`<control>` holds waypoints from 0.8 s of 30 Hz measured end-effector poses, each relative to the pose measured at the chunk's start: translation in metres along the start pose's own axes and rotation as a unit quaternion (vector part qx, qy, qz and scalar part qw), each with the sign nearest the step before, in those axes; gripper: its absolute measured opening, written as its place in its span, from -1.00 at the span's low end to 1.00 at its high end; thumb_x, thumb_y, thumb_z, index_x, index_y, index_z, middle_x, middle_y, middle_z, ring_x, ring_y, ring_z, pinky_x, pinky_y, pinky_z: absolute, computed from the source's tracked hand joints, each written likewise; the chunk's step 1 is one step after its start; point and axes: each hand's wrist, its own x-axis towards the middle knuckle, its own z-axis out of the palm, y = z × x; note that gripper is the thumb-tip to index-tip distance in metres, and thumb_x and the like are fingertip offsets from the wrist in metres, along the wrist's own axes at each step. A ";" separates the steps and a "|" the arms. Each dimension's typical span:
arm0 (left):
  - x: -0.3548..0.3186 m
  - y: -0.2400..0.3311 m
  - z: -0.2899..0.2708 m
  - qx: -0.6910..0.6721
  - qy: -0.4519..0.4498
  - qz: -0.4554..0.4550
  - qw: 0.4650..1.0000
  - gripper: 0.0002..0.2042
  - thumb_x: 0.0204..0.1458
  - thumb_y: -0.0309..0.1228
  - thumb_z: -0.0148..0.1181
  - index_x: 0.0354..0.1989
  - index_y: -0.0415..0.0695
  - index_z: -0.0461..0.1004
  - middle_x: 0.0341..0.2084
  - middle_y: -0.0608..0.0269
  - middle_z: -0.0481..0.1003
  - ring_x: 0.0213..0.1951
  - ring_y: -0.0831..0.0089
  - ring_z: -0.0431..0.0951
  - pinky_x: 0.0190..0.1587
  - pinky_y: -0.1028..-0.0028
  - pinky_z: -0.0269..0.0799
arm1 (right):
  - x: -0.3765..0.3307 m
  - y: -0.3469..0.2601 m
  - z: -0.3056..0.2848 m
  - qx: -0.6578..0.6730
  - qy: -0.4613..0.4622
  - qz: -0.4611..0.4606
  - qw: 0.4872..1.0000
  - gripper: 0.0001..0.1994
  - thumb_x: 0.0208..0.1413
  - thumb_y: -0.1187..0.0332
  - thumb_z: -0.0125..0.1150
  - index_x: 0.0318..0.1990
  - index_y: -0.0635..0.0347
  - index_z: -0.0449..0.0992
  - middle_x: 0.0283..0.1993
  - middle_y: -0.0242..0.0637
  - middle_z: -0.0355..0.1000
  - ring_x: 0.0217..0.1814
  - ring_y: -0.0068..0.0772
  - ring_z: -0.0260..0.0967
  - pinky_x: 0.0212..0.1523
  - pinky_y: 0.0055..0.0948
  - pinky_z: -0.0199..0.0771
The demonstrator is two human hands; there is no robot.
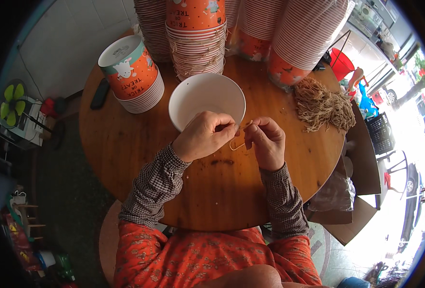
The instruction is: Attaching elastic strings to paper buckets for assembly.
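Both of my hands are at the near rim of a white paper bucket (193, 96), which lies tipped with its open mouth toward me. My left hand (205, 135) pinches at the right side of that rim, where a thin tan cord (235, 148) runs. Thumb and forefinger of my right hand (267, 141) are closed on the cord a little to the right. A loose bend of cord hangs below my fingertips. A small hole shows near the bucket's far left rim. Whether the cord passes through the near side is hidden by my fingers.
Upside-down orange printed buckets (134, 77) are stacked at the left, beside a black phone (100, 94). Taller bucket stacks (198, 48) line the table's far side, some in clear plastic. A bundle of tan cords (324, 104) lies right. Cardboard boxes (354, 225) stand beyond the table's right edge.
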 end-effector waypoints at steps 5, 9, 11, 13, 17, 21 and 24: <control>-0.001 -0.002 -0.001 0.013 -0.002 0.013 1.000 -0.82 0.10 -0.44 0.10 -0.44 -0.31 0.52 -0.67 0.19 0.50 -0.61 0.56 0.46 -0.51 0.49 0.35 | 0.000 -0.006 0.006 0.021 0.023 0.049 0.998 -0.89 0.19 0.47 0.12 -0.18 0.30 0.46 -0.40 -0.35 0.42 -0.47 -0.61 0.34 -0.50 -0.62 0.36; -0.001 -0.001 0.001 0.020 0.004 0.021 1.000 -0.83 0.06 -0.45 0.12 -0.45 -0.32 0.51 -0.67 0.13 0.49 -0.63 0.46 0.47 -0.51 0.43 0.35 | 0.001 -0.005 0.005 0.002 0.006 0.039 0.999 -0.89 0.19 0.47 0.13 -0.18 0.31 0.46 -0.42 -0.37 0.40 -0.49 -0.62 0.32 -0.53 -0.62 0.34; -0.002 -0.002 0.003 0.032 0.003 0.026 0.999 -0.83 0.05 -0.44 0.13 -0.45 -0.32 0.51 -0.67 0.12 0.49 -0.63 0.41 0.48 -0.51 0.41 0.36 | 0.001 -0.005 0.006 -0.002 0.003 0.037 0.999 -0.90 0.18 0.47 0.14 -0.19 0.30 0.47 -0.43 -0.38 0.39 -0.50 -0.63 0.31 -0.56 -0.64 0.32; -0.002 -0.004 0.005 0.026 0.007 0.030 0.999 -0.83 0.03 -0.44 0.13 -0.46 -0.32 0.51 -0.67 0.08 0.49 -0.63 0.35 0.48 -0.50 0.38 0.37 | 0.002 -0.004 0.005 0.001 0.002 0.031 1.000 -0.91 0.18 0.47 0.13 -0.21 0.28 0.46 -0.43 -0.39 0.39 -0.50 -0.64 0.30 -0.57 -0.64 0.31; -0.002 0.002 0.004 0.043 0.012 0.039 0.998 -0.83 0.03 -0.43 0.13 -0.46 -0.32 0.51 -0.67 0.08 0.48 -0.63 0.33 0.48 -0.50 0.37 0.37 | 0.002 -0.005 0.006 0.003 0.013 0.005 1.000 -0.97 0.17 0.51 0.13 -0.25 0.24 0.43 -0.40 -0.39 0.41 -0.51 -0.65 0.30 -0.58 -0.64 0.31; -0.003 0.003 0.003 0.058 0.008 0.032 0.998 -0.82 0.03 -0.43 0.13 -0.46 -0.32 0.52 -0.69 0.09 0.47 -0.64 0.33 0.48 -0.50 0.38 0.37 | 0.001 -0.010 0.014 -0.002 0.044 -0.017 0.999 -0.96 0.16 0.55 0.13 -0.26 0.22 0.41 -0.36 -0.36 0.44 -0.50 -0.65 0.32 -0.56 -0.63 0.33; -0.003 0.001 0.002 0.053 0.012 0.035 0.998 -0.84 0.05 -0.44 0.13 -0.44 -0.32 0.52 -0.68 0.08 0.48 -0.63 0.35 0.48 -0.51 0.39 0.37 | 0.001 -0.010 0.011 -0.032 0.026 -0.027 0.999 -0.92 0.14 0.56 0.15 -0.22 0.25 0.43 -0.32 -0.33 0.46 -0.47 -0.64 0.35 -0.52 -0.64 0.37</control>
